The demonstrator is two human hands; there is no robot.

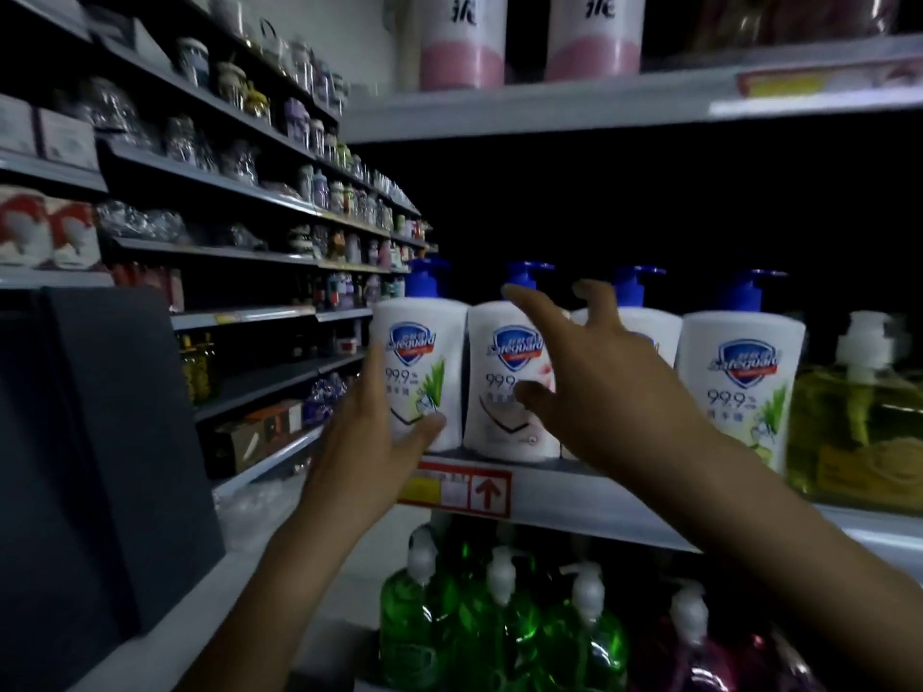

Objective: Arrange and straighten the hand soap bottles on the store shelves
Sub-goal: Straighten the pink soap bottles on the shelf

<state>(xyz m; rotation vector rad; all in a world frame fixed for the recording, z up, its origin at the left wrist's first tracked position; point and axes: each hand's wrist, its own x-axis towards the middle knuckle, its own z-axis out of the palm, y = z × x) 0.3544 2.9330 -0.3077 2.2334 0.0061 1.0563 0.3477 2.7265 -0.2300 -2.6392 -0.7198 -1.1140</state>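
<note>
Gripping leftmost white soap bottle [424, 342]: left hand [369, 432] | right hand [609, 377]: fingers spread, holding nothing

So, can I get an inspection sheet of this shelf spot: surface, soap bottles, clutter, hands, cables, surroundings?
Surface: shelf with a red-arrow price tag on its front edge.
Job's things: four white blue-pump bottles upright in a row, leftmost bottle to rightmost bottle.
Clutter: yellow bottle right of the row; green bottles on the level below.
Hands: left hand grips the leftmost bottle; right hand open, fingers spread before the middle two.
Cables: nothing seen.
Surroundings: aisle shelves of jars at left.
</note>
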